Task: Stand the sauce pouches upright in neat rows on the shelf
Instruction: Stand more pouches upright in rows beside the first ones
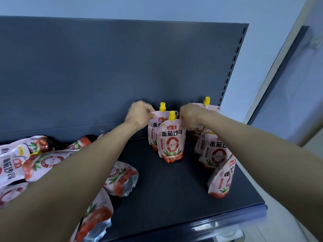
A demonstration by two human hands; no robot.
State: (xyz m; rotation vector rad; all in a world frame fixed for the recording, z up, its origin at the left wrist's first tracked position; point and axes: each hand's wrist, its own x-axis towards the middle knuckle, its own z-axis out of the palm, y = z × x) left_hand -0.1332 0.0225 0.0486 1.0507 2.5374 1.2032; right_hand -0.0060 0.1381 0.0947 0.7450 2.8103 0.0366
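Pink tomato sauce pouches with yellow caps stand on the dark shelf (162,186). Two stand in the middle, a rear pouch (153,126) and a front pouch (171,142) just before it. My left hand (139,114) pinches the rear pouch's top left corner. My right hand (190,117) has its fingers curled at the top right corners of these two pouches; which one it grips I cannot tell. To the right is a row of three upright pouches: the back one (209,106), the middle one (215,151) and a leaning front one (222,179).
Several pouches lie flat in a loose heap (31,161) at the left, with one (122,179) near the middle and another (94,217) at the front edge. A dark back panel (104,75) closes the shelf behind. The shelf ends at the right upright (232,63).
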